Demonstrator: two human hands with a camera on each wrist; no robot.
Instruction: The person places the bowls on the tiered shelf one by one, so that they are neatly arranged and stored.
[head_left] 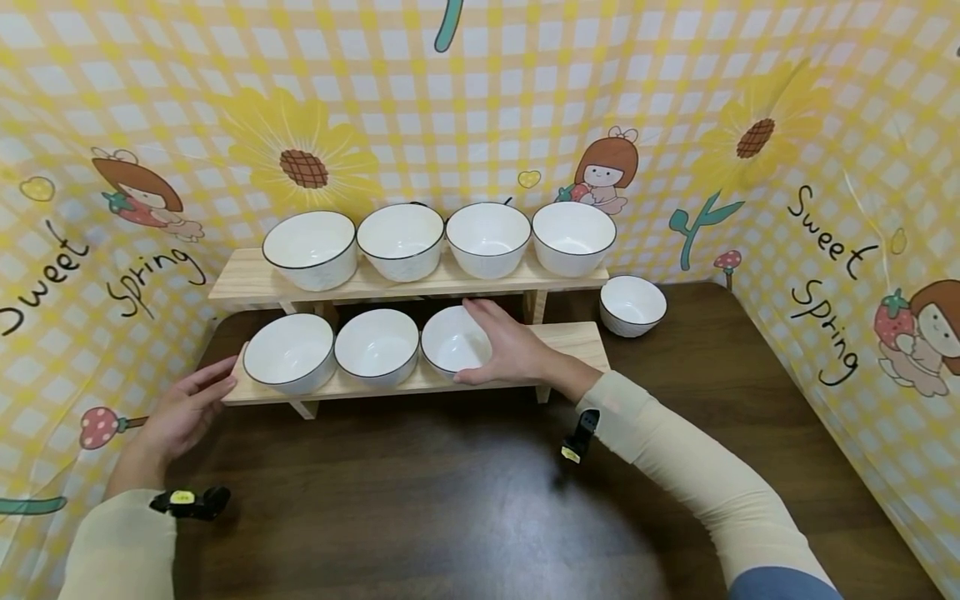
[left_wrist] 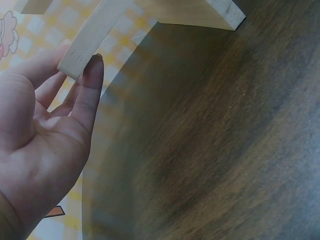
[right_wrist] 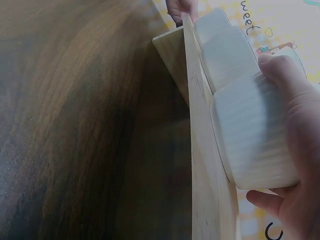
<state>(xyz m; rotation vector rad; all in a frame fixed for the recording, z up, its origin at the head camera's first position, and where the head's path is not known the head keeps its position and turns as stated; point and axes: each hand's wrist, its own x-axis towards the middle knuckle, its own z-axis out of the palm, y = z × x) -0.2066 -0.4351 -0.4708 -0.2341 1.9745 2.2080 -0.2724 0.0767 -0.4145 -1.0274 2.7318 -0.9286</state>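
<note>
My right hand (head_left: 517, 348) grips a white bowl (head_left: 448, 340) with a dark rim, the rightmost of three on the lower step of a wooden shelf (head_left: 573, 342). Its thumb lies along the near side and its fingers reach round the right and back. In the right wrist view, this ribbed bowl (right_wrist: 250, 137) sits on the board, beside the middle bowl (right_wrist: 227, 57). At the lower step's left end, my left hand (head_left: 183, 414) holds the board. The left wrist view has its fingers and thumb on either side of the board end (left_wrist: 87, 45).
Several larger white bowls (head_left: 491, 242) line the upper step (head_left: 247, 275). A small white bowl (head_left: 633, 307) stands on the dark wooden table (head_left: 420, 492), right of the shelf. Yellow checked cloth (head_left: 465, 92) encloses the back and sides.
</note>
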